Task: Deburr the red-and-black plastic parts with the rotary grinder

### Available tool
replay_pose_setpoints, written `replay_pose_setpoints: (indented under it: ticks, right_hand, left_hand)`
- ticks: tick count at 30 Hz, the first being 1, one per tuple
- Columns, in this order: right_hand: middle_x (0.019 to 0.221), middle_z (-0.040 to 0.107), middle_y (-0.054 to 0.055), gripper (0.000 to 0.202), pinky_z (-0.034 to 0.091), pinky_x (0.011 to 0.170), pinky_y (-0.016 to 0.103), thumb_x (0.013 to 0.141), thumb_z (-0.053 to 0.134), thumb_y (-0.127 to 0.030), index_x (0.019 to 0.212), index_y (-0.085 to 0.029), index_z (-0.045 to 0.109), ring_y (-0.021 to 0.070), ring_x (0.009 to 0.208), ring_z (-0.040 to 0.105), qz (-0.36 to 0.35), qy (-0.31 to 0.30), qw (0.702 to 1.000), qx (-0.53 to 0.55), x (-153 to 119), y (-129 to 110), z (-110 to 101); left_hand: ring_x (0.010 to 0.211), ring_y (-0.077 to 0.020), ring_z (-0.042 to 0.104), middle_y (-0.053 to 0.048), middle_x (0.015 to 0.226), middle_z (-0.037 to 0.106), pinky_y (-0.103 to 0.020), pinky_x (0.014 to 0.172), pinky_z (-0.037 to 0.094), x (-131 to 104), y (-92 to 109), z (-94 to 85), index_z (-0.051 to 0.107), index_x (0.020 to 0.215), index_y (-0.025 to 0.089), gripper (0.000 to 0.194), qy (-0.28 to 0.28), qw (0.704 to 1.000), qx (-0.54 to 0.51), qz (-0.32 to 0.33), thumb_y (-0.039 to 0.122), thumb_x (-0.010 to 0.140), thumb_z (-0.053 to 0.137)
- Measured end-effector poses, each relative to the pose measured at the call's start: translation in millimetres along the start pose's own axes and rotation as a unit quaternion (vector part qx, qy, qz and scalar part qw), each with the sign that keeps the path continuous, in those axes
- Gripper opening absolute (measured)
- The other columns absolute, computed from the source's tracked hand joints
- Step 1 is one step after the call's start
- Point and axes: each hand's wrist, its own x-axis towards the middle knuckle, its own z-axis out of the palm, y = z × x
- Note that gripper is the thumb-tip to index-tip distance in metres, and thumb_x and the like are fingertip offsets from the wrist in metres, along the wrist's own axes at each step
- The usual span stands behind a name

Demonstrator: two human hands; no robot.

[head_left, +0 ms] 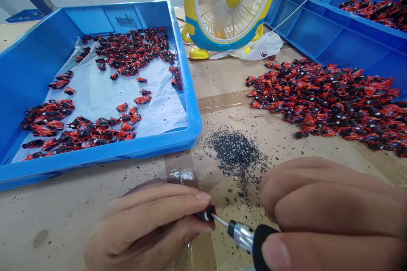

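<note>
Head camera: at lower centre-left, the left hand (149,224) is lying on its side, fingers pointing right, its thumb and fingertips pinching a small red-and-black piece (209,212) just below the centre. At lower right, the right hand (333,207) is curling, knuckles facing left, thumb and fingers closing around a slim-shafted tool (243,236). The tool's long axis is slanting from lower right to upper left, its tip meeting the piece's black end, which is facing right; the fingers are hiding the piece's own axis. Black shavings (237,150) are lying above, near the frame's centre.
</note>
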Motion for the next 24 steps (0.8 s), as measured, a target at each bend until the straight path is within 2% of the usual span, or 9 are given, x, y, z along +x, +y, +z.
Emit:
replay_pose_setpoints:
  ticks: [4,7,12,15,17,20,24]
  right_hand:
    - [0.075,0.061,-0.003,0.019,0.064,0.075,0.020,0.080,0.095,-0.014,0.084,-0.019,0.077,0.0106,0.067,0.065,0.011,0.012,1.000,-0.017,11.4,-15.0,0.4]
    - [0.076,0.060,-0.003,0.023,0.064,0.075,0.020,0.078,0.096,-0.011,0.081,-0.018,0.074,0.0099,0.068,0.064,0.033,0.004,0.999,-0.027,11.4,-15.3,-0.3]
    - [0.078,0.059,-0.004,0.024,0.062,0.070,0.019,0.082,0.094,-0.011,0.078,-0.020,0.072,0.0077,0.069,0.064,-0.057,0.015,0.998,-0.031,6.5,-2.3,5.6]
    - [0.083,0.064,-0.002,0.024,0.066,0.078,0.024,0.082,0.094,-0.010,0.077,-0.020,0.072,0.0102,0.076,0.070,-0.070,0.014,0.996,-0.054,6.3,0.5,7.0]
    - [0.085,0.064,-0.002,0.022,0.066,0.077,0.025,0.082,0.096,-0.015,0.083,-0.022,0.075,0.0106,0.077,0.070,-0.082,0.009,0.996,-0.034,7.0,-1.0,5.2]
    - [0.084,0.063,-0.002,0.020,0.065,0.072,0.025,0.083,0.097,-0.028,0.089,-0.025,0.078,0.0113,0.075,0.068,-0.041,0.012,0.999,-0.006,8.9,-6.5,2.2]
    - [0.082,0.065,0.001,0.020,0.063,0.068,0.026,0.084,0.096,-0.033,0.086,-0.025,0.077,0.0134,0.071,0.068,0.019,0.027,0.999,0.001,12.0,-12.7,3.8]
  left_hand:
    - [0.079,-0.0054,0.085,0.009,0.097,0.090,-0.001,0.085,0.062,1.3,2.4,-1.0,0.087,0.101,0.028,0.014,0.003,1.000,0.004,-0.011,0.022,0.090,0.092]
    - [0.077,-0.0072,0.086,0.008,0.096,0.091,-0.003,0.082,0.065,2.1,2.1,-3.1,0.087,0.101,0.028,0.012,0.005,1.000,0.008,-0.006,0.024,0.091,0.091]
    - [0.072,-0.0090,0.086,0.007,0.093,0.091,-0.004,0.077,0.066,4.8,-0.3,-4.8,0.087,0.100,0.031,0.011,-0.002,1.000,0.024,0.006,0.026,0.091,0.091]
    - [0.072,-0.0107,0.086,0.007,0.093,0.091,-0.006,0.075,0.068,2.1,-0.9,-6.8,0.087,0.102,0.032,0.011,-0.016,0.999,0.028,0.005,0.027,0.094,0.089]
    - [0.072,-0.0125,0.087,0.006,0.092,0.091,-0.010,0.074,0.071,-1.2,-1.1,-7.8,0.087,0.104,0.034,0.011,-0.016,0.999,0.027,0.007,0.027,0.096,0.087]
    - [0.074,-0.0151,0.087,0.005,0.095,0.091,-0.015,0.073,0.073,-4.3,-1.0,-6.3,0.087,0.108,0.035,0.014,-0.017,1.000,0.024,-0.005,0.027,0.095,0.087]
    - [0.076,-0.0161,0.087,0.003,0.097,0.091,-0.017,0.074,0.074,-1.3,-0.7,-1.2,0.088,0.106,0.030,0.020,-0.010,1.000,0.020,-0.008,0.019,0.091,0.090]
